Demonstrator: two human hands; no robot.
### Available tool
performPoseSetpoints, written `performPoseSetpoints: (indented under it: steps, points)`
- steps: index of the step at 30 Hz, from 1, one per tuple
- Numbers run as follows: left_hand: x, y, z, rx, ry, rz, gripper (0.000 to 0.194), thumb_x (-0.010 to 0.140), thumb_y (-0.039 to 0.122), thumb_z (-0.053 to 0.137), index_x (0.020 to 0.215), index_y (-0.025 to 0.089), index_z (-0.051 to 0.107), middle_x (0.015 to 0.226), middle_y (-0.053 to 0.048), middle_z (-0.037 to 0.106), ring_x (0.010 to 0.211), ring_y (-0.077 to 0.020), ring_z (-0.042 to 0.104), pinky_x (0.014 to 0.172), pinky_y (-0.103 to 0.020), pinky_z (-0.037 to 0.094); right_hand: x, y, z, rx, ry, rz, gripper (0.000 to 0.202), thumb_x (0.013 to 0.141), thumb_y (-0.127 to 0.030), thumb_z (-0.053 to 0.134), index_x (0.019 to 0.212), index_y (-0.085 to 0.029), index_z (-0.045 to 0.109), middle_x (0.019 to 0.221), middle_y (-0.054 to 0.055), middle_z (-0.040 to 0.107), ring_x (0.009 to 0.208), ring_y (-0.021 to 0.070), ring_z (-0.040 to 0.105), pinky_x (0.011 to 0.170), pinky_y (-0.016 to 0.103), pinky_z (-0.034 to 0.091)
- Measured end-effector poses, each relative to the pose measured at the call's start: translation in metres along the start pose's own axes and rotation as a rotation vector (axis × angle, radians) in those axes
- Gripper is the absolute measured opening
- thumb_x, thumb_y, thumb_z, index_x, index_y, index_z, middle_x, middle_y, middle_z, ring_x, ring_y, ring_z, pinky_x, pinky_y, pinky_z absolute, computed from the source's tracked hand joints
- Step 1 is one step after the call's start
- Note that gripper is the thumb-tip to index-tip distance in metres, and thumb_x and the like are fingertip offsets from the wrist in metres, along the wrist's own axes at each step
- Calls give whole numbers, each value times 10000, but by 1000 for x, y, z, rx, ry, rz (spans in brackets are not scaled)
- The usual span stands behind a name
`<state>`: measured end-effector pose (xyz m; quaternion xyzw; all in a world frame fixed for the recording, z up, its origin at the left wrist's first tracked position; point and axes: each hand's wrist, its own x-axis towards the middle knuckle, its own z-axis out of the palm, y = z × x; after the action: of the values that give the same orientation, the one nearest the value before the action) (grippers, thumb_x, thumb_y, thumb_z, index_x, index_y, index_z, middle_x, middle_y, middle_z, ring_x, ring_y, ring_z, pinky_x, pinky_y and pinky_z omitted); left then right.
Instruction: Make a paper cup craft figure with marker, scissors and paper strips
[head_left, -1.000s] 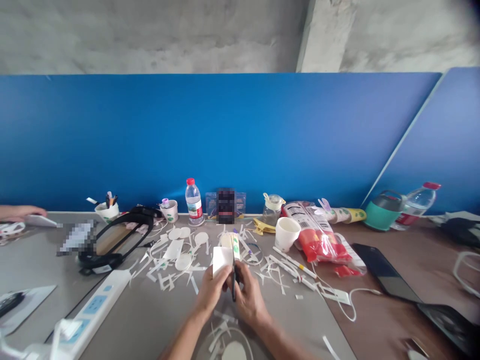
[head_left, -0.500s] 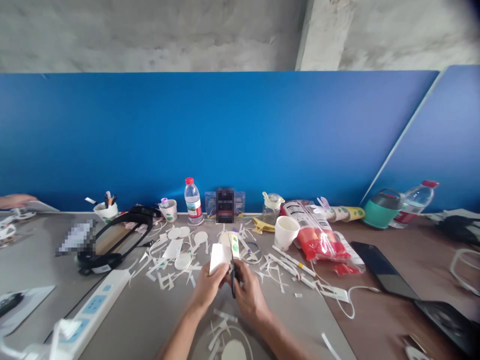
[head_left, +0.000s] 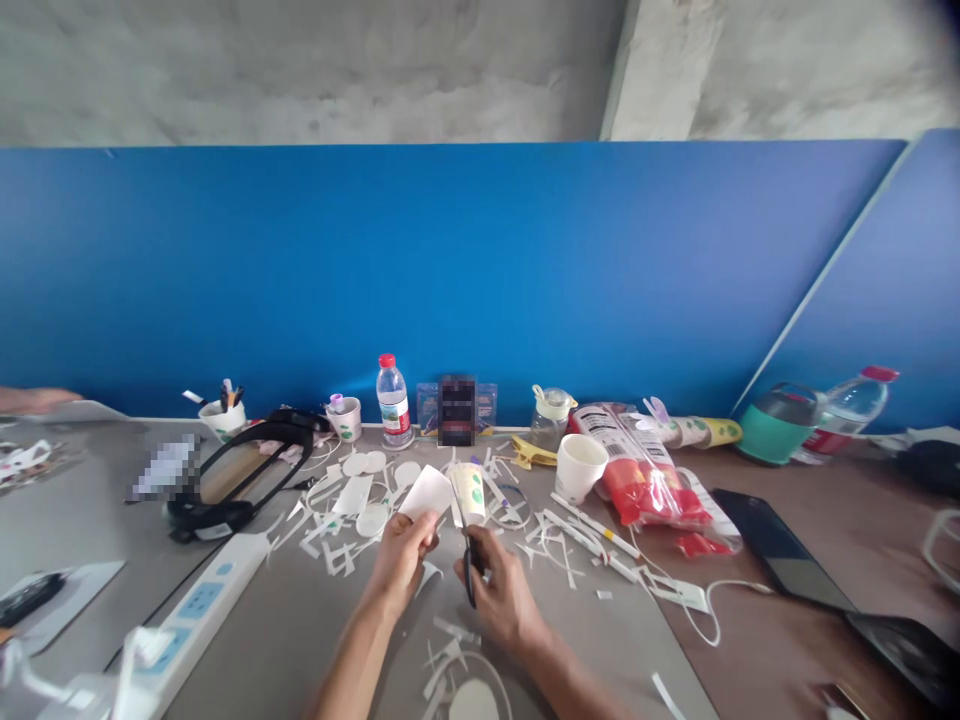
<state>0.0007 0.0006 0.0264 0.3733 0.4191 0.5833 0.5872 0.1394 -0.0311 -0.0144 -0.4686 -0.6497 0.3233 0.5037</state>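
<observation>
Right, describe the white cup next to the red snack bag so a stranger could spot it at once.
Start at the blue partition wall and drop down to the clutter on the desk below it. Just left of the red snack bag stands the white paper cup, upright and open-topped. Unlike the smaller cups further left by the wall, it is plain white and holds no pens.

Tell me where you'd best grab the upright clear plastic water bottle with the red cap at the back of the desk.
Judging by its pose, grip the clear plastic water bottle around its labelled middle, coming from the front: it stands upright against the blue partition, and its sides look free.
</observation>
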Motion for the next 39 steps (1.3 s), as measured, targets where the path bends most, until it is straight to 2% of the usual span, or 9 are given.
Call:
performPoseSetpoints:
  steps: [9, 13, 16, 19, 22, 26, 30, 34, 39]
  points:
    - [1, -12, 1, -22, 0, 17, 442, 593, 410, 776, 413, 160, 459, 434, 54, 412, 438, -49, 338, 457, -206, 275, 0, 2, -2, 2, 13, 4, 251, 797, -213, 519, 1037, -164, 576, 684, -13, 587, 581, 114, 506, 578, 203, 438]
    - [-2, -22, 2, 14, -65, -24, 412, 652, 445, 747, 460, 140, 548, 430, 38, 442, 423, -56, 363, 446, -208, 288, -1, 2, 0, 9, -10, 5, 265, 814, -223, 518, 1069, -165, 562, 738, 3, 614, 631, 128, 542, 623, 216, 457]
    - [-5, -26, 7, 6, -93, -68, 406, 651, 459, 750, 475, 131, 588, 430, 9, 503, 433, -82, 442, 470, -219, 354, -2, 3, 2, 32, -11, 5, 277, 830, -216, 513, 1101, -175, 546, 805, 17, 636, 685, 139, 581, 669, 226, 474]
    - [-8, -27, 11, -32, -77, -79, 369, 623, 436, 780, 506, 118, 633, 510, -38, 608, 508, -116, 537, 532, -229, 425, -3, 3, 3, 42, 11, 11, 281, 846, -218, 515, 1123, -179, 537, 785, 13, 643, 689, 143, 600, 672, 226, 482]
    - [-10, -27, 14, -54, -30, -79, 327, 588, 405, 808, 558, 111, 667, 554, -43, 639, 536, -128, 565, 558, -237, 459, -3, 5, 4, 43, 34, 13, 288, 850, -223, 518, 1134, -174, 528, 784, 15, 649, 704, 148, 613, 676, 228, 487]
    - [-12, -30, 14, -2, 19, -60, 336, 583, 379, 811, 756, 105, 723, 675, -73, 694, 634, -182, 626, 644, -289, 510, -2, 8, 4, 60, 44, -11, 316, 847, -224, 512, 1158, -168, 502, 877, 41, 664, 773, 159, 631, 718, 240, 499]
    - [-12, -33, 13, 79, -45, -42, 312, 668, 393, 747, 801, 112, 720, 613, -40, 652, 612, -172, 602, 638, -286, 492, -1, 9, 2, 65, 59, -44, 350, 837, -215, 509, 1183, -167, 488, 956, 63, 672, 817, 167, 638, 757, 255, 503]
    - [-11, -30, 10, 181, -57, 17, 253, 705, 375, 704, 671, 127, 670, 530, -4, 575, 544, -134, 531, 563, -249, 427, -1, 8, 0, 54, 36, -32, 336, 836, -225, 497, 1167, -169, 490, 908, 52, 670, 769, 162, 627, 713, 248, 496]
    - [-10, -24, 6, 362, -50, 43, 286, 712, 356, 664, 536, 158, 557, 478, 25, 494, 505, -111, 452, 515, -234, 352, 1, 10, -2, 38, 24, -20, 325, 827, -224, 500, 1146, -161, 505, 793, 18, 637, 644, 132, 562, 621, 227, 461]
